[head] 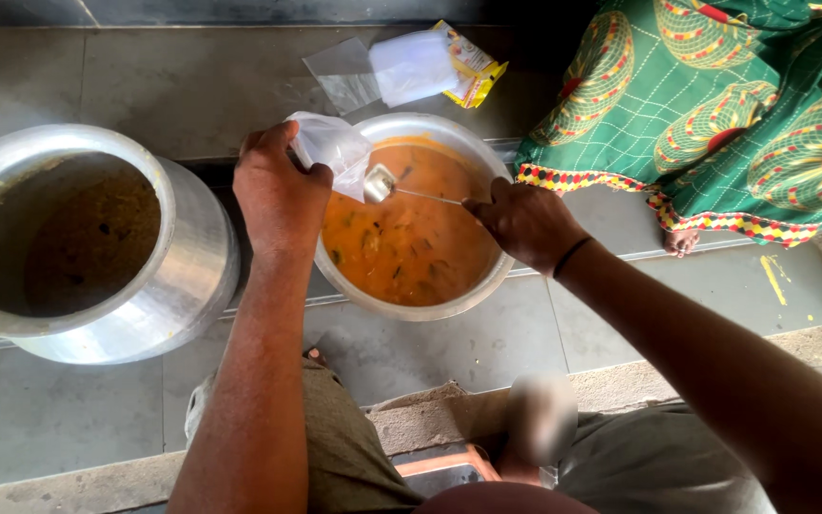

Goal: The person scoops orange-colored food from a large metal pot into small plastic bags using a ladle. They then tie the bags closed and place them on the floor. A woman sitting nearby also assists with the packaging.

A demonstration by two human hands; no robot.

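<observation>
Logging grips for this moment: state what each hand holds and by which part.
Left hand grips a small clear plastic bag by its bunched mouth edge. Right hand holds a thin metal ladle at its handle's far end.

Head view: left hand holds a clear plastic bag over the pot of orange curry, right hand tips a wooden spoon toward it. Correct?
Not quite. The head view shows a metal ladle, not wooden, in the right hand. The left hand does hold the plastic bag over the pot of orange curry.

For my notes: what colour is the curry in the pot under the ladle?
Orange, with dark pieces in it; the curry shows best in the head view.
</observation>
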